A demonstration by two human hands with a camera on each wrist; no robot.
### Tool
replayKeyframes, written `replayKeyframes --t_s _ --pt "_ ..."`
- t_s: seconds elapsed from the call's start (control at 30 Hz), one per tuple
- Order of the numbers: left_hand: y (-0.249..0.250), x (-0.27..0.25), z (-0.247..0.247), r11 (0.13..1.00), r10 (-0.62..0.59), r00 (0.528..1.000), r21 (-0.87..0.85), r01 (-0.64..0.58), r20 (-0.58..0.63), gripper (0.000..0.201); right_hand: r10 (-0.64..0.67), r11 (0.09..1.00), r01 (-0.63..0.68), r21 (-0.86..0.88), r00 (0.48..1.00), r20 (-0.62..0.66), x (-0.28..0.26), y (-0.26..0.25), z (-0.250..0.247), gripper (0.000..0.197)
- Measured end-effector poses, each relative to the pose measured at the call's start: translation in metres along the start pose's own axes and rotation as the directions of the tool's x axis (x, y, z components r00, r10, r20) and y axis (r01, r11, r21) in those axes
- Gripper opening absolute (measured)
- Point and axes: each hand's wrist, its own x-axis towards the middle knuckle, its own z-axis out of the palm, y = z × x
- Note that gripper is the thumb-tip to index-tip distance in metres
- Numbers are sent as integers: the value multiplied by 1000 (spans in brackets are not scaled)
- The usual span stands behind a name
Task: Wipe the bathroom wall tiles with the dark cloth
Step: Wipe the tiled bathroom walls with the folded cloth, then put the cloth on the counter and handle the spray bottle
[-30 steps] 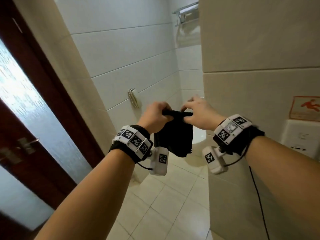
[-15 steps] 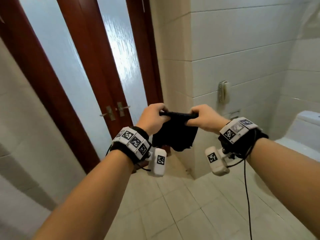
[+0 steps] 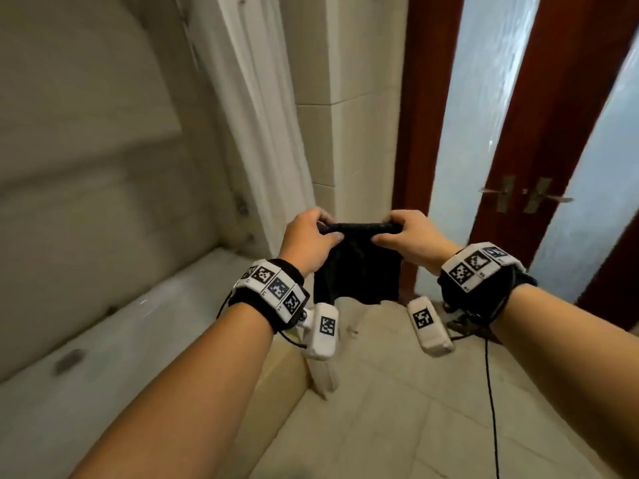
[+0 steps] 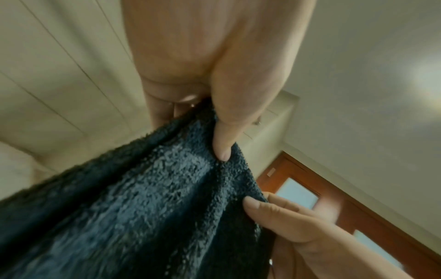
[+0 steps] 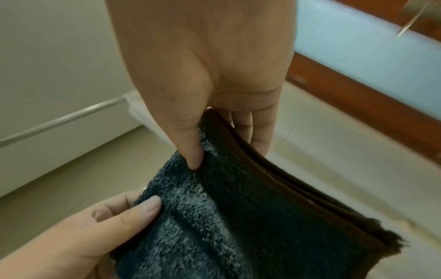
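Note:
A dark, fluffy folded cloth (image 3: 358, 271) hangs in front of me at chest height, stretched between both hands. My left hand (image 3: 311, 236) pinches its top left corner between thumb and fingers. My right hand (image 3: 403, 236) pinches the top right corner the same way. In the left wrist view the cloth (image 4: 143, 198) hangs under the left thumb, and the right hand's fingers (image 4: 274, 213) grip its far edge. The right wrist view shows the cloth (image 5: 238, 217) folded in several layers. Pale wall tiles (image 3: 321, 140) stand just behind the cloth, and more tiles (image 3: 86, 133) cover the wall at left.
A white shower curtain (image 3: 256, 108) hangs left of the tiled corner. A white bathtub (image 3: 103, 340) runs along the lower left. Red-brown wooden doors with frosted glass (image 3: 484, 133) and metal handles (image 3: 525, 195) stand at right. The floor (image 3: 397, 409) is beige tile, with a black cable (image 3: 491, 392) hanging from my right wrist.
My view has swung left, from the toilet wall past the doors to the bathtub corner. Both hands keep the same hold on the cloth's top edge.

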Motion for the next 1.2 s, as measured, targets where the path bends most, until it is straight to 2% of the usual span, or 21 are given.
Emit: replayKeyframes --t_s 0.13,0.2,0.3,0.43,0.6,0.67,0.87,1.03,1.1,1.2 --pt "-54 -28 -78 985 -150 967 52 164 -208 15 -141 987 121 107 967 214 37 -53 87 16" --pt "-79 -54 -113 966 -216 924 65 249 -314 18 -210 973 165 161 924 319 38 -79 134 18" --pt "-115 -107 -157 926 -324 834 31 376 -448 19 -306 947 219 235 838 451 24 -116 206 19" --pt "-153 -198 -217 865 -432 675 -63 498 -598 14 -408 911 264 317 683 605 -23 -173 296 15" --pt "-190 -314 -290 802 -495 470 -176 571 -731 11 -495 869 290 402 487 719 -105 -253 390 13" --pt "-207 -360 -318 781 -509 402 -212 588 -761 12 -506 861 286 421 407 760 -140 -283 427 11" --pt "-248 -498 -395 695 -566 191 -340 633 -802 12 -519 836 326 441 214 827 -249 -370 533 21" --pt "-265 -609 -435 582 -599 -62 -488 650 -798 18 -520 815 348 463 86 850 -347 -424 610 20" --pt "-270 -647 -444 539 -600 -145 -532 653 -787 13 -514 808 356 469 37 857 -385 -437 636 18" --pt "-273 -699 -450 491 -572 -263 -581 649 -777 11 -517 784 362 504 -70 853 -440 -453 673 15"
